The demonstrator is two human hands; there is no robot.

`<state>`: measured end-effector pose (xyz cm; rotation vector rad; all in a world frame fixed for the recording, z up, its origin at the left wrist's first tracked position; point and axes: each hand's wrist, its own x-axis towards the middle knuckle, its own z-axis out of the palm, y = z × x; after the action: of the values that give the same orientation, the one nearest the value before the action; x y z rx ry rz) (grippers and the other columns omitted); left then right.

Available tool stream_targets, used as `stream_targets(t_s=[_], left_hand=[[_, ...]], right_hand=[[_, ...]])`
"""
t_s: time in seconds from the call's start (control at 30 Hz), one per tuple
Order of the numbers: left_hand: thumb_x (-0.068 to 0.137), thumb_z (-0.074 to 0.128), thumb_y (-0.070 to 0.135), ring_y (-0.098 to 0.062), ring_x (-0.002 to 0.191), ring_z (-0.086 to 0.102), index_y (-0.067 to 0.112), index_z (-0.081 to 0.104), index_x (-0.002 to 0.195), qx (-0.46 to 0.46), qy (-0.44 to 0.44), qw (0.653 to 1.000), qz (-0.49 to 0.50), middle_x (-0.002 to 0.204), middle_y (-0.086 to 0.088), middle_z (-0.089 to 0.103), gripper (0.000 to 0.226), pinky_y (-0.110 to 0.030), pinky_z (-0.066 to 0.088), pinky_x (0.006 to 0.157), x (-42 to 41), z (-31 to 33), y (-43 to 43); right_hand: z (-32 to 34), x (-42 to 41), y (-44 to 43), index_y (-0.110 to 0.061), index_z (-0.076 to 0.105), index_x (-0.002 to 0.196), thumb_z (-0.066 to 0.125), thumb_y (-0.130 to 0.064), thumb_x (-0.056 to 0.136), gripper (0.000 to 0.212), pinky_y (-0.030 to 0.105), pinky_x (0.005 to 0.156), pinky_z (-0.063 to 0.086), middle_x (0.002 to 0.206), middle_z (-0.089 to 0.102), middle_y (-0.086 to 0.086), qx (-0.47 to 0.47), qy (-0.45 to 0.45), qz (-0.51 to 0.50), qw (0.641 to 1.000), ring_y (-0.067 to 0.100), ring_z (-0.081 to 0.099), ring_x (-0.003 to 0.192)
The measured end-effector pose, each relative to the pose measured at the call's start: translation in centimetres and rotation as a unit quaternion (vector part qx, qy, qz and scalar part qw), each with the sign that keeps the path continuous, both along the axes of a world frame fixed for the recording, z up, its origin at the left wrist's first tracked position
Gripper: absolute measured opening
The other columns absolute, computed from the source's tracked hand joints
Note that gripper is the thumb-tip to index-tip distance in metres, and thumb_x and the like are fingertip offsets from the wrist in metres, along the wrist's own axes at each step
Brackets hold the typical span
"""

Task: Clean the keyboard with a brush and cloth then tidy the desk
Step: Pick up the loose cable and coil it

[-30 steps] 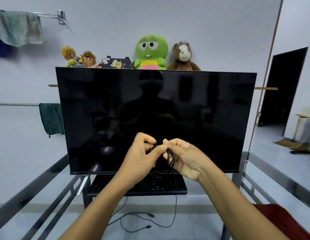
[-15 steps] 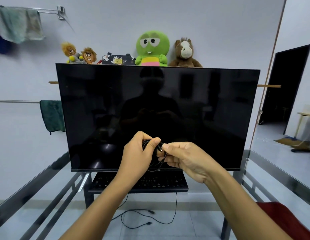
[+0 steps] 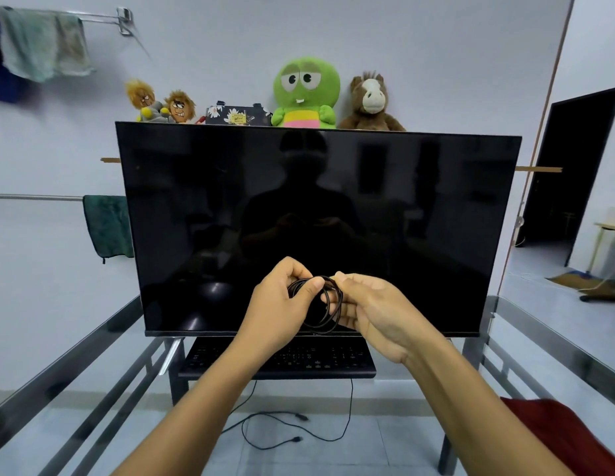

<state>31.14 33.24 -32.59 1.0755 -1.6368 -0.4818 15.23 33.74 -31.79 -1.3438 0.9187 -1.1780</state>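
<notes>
I hold a coiled black cable (image 3: 316,304) between both hands, raised in front of the dark monitor (image 3: 316,201). My left hand (image 3: 282,304) pinches the coil with thumb and fingers closed on it; my right hand (image 3: 374,310) grips its other side. The black keyboard (image 3: 333,359) lies on the glass desk (image 3: 93,389), just below the monitor and behind my hands. I see no brush or cloth in my hands.
</notes>
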Motion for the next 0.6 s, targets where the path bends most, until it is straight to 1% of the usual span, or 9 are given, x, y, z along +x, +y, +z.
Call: stream_targets(t_s=[0.03,0.13,0.2,0.3,0.37,0.43,0.5,0.53,0.6], left_hand=[[0.090,0.062,0.033,0.001,0.056,0.052,0.024,0.057,0.083,-0.014,-0.002,1.000,0.012,0.071,0.004,0.064,0.012,-0.013,0.042,0.055,-0.2,0.0,0.1],[0.091,0.061,0.032,0.001,0.059,0.052,0.021,0.056,0.084,-0.044,-0.011,0.999,0.023,0.069,0.004,0.061,0.014,-0.012,0.041,0.054,-0.8,0.0,0.2],[0.091,0.061,0.033,0.002,0.058,0.052,0.021,0.057,0.084,-0.032,-0.007,0.999,0.011,0.069,0.005,0.062,0.014,-0.011,0.041,0.054,-1.2,-0.1,0.1],[0.093,0.058,0.036,0.003,0.058,0.053,0.019,0.060,0.088,0.051,0.048,0.995,-0.069,0.064,0.011,0.062,0.018,-0.012,0.043,0.060,-1.9,-0.4,-0.1],[0.094,0.056,0.035,-0.004,0.063,0.054,0.018,0.062,0.090,0.128,0.089,0.979,-0.132,0.067,0.009,0.061,0.018,-0.021,0.045,0.066,-2.3,-0.6,-0.3],[0.094,0.055,0.031,-0.007,0.063,0.052,0.017,0.063,0.091,0.170,0.106,0.969,-0.145,0.067,0.008,0.060,0.016,-0.024,0.043,0.064,-3.0,-1.0,-0.8],[0.094,0.055,0.027,-0.003,0.061,0.053,0.018,0.064,0.090,0.170,0.097,0.975,-0.105,0.066,0.008,0.061,0.013,-0.022,0.041,0.064,-4.1,-1.5,-1.6],[0.094,0.056,0.026,-0.001,0.058,0.053,0.019,0.064,0.090,0.168,0.099,0.977,-0.091,0.066,0.008,0.061,0.012,-0.022,0.040,0.064,-4.8,-2.0,-2.0],[0.094,0.056,0.024,0.005,0.051,0.052,0.018,0.065,0.089,0.178,0.114,0.973,-0.088,0.068,0.007,0.063,0.012,-0.021,0.039,0.062,-6.3,-3.0,-2.9]], right_hand=[[0.0,0.0,-0.1,-0.009,0.066,0.101,0.053,-0.030,0.097,0.026,0.031,0.080,0.047,0.082,0.067,0.000,-0.004,0.000,-0.001,1.000,0.010,0.059,0.071],[-0.2,0.0,-0.3,-0.013,0.069,0.091,0.058,-0.026,0.095,0.017,0.025,0.073,0.049,0.079,0.066,-0.002,-0.001,-0.008,-0.009,1.000,0.007,0.057,0.067],[-0.4,-0.2,-0.3,-0.013,0.069,0.086,0.057,-0.022,0.095,0.017,0.024,0.070,0.048,0.075,0.064,-0.003,0.000,-0.009,-0.018,1.000,0.007,0.054,0.065],[-0.7,-0.8,-0.4,-0.013,0.066,0.082,0.053,-0.025,0.098,0.024,0.026,0.070,0.048,0.071,0.060,-0.002,0.005,0.014,-0.032,0.999,0.008,0.055,0.063],[-1.1,-1.5,-0.5,-0.013,0.065,0.082,0.051,-0.025,0.098,0.025,0.024,0.065,0.049,0.071,0.060,-0.002,0.021,0.005,-0.038,0.999,0.008,0.056,0.060],[-1.5,-2.7,-0.5,-0.011,0.067,0.088,0.052,-0.026,0.098,0.024,0.023,0.063,0.050,0.075,0.063,-0.001,0.026,0.009,-0.052,0.998,0.008,0.057,0.063],[-2.1,-4.1,-0.5,-0.014,0.071,0.094,0.055,-0.031,0.096,0.024,0.026,0.070,0.049,0.083,0.070,-0.002,0.005,0.091,-0.077,0.993,0.008,0.059,0.072],[-2.4,-4.8,-0.4,-0.018,0.073,0.096,0.057,-0.033,0.094,0.021,0.025,0.070,0.046,0.085,0.072,-0.003,-0.008,0.144,-0.086,0.986,0.007,0.057,0.073],[-3.0,-6.0,-0.5,-0.019,0.073,0.096,0.062,-0.028,0.091,0.014,0.020,0.059,0.040,0.080,0.071,-0.003,-0.021,0.199,-0.092,0.975,0.005,0.050,0.064]])
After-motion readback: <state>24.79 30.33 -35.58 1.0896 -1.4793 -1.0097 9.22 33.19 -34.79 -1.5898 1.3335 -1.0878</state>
